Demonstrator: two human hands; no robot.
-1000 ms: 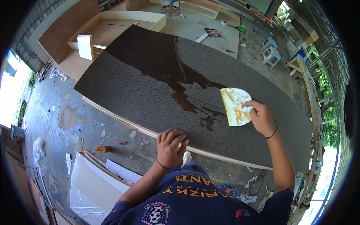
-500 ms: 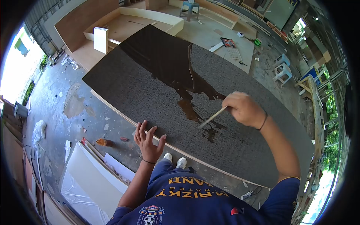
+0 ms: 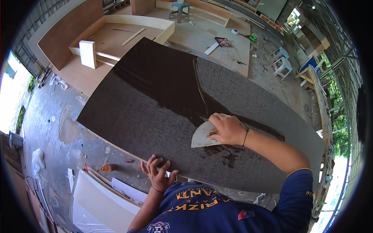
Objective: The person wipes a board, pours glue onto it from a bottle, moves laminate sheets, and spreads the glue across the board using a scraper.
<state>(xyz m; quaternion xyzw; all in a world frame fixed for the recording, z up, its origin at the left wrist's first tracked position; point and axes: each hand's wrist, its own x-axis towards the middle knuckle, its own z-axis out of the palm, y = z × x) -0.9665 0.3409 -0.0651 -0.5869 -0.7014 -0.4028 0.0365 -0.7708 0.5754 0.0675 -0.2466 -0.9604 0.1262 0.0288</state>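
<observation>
A large dark speckled board point(image 3: 147, 116) lies in front of me, with a wet, glossy brown smear of liquid point(image 3: 163, 77) across its upper part and middle. My right hand point(image 3: 229, 130) grips a pale, half-round spreader point(image 3: 202, 136) with brown residue on it. The spreader is tilted flat over the board, at the lower end of the wet streak. My left hand point(image 3: 158, 173) is at the near edge of the board with its fingers spread and nothing held in them.
Curved plywood framework point(image 3: 136, 21) and a white block point(image 3: 88, 54) stand beyond the board. Blue stools point(image 3: 281, 68) are at the right. On the floor at left lie an orange-brown bottle point(image 3: 108, 167) and white panels point(image 3: 101, 198).
My right hand has moved left and down, and the spreader now shows its broad face instead of its thin edge. The wet streak reaches farther right. The camera view has shifted.
</observation>
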